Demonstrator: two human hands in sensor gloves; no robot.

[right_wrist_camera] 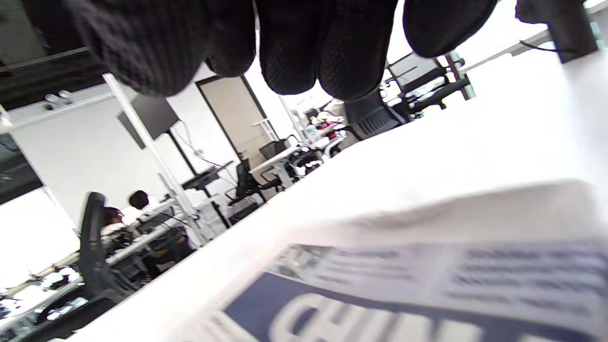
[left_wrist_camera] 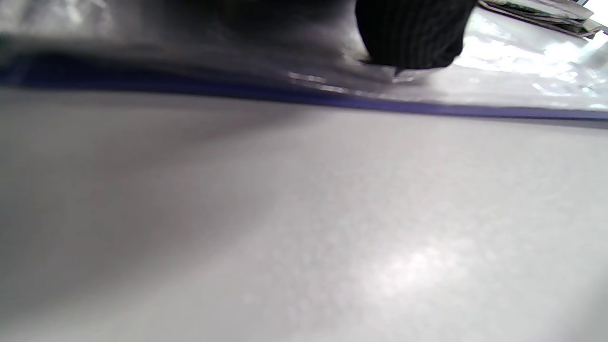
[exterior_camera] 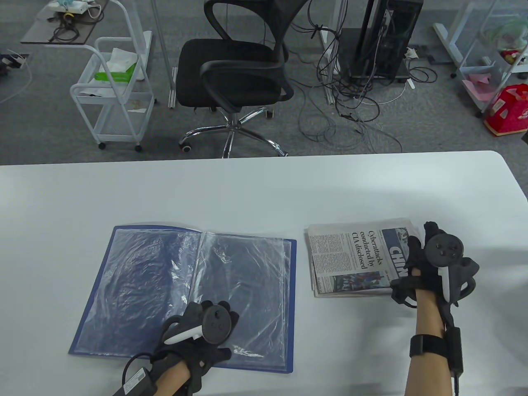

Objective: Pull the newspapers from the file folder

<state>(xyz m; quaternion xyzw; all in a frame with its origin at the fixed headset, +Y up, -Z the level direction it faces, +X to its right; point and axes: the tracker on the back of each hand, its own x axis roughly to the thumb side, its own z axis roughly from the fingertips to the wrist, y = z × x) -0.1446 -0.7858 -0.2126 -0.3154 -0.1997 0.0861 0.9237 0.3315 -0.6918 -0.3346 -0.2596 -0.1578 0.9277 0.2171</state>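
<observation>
An open blue file folder with clear plastic sleeves lies flat at the table's front left. My left hand rests on its lower middle, and a fingertip presses the plastic just past the folder's blue edge. A folded stack of newspapers lies outside the folder, to its right, with a "Cyberattacks" headline showing. My right hand is over the stack's right end. In the right wrist view its fingers hang a little above the newspaper, with nothing held between them.
The white table stretches bare behind the folder and newspapers. Beyond its far edge stand a black office chair, a white wire cart and a tangle of cables on the floor.
</observation>
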